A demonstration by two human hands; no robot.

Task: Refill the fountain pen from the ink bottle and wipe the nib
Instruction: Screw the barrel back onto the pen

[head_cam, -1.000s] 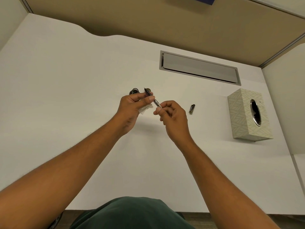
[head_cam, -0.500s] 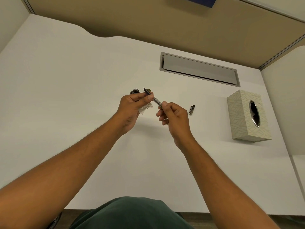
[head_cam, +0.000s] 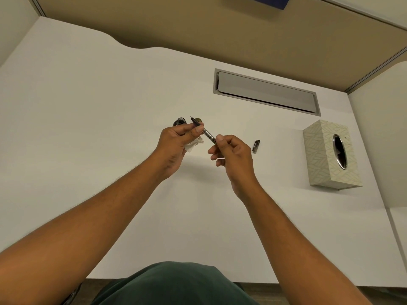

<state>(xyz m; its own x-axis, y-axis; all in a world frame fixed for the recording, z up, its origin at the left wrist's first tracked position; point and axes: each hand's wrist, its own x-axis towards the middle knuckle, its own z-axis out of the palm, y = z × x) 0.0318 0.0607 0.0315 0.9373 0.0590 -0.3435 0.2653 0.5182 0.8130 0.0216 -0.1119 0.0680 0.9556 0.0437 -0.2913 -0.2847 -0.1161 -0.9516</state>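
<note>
Head view: left hand [head_cam: 176, 144] pinches fountain pen [head_cam: 206, 132] plus tissue [head_cam: 193, 145]; right hand [head_cam: 231, 153] grips rear end.

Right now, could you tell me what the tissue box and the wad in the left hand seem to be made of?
The tissue box looks like stiff printed cardboard, matte, with a pale leaf pattern; the oval rim around its opening shines, so perhaps metal or plastic film. The wad in the left hand looks like soft white tissue paper, crumpled and matte.
</note>
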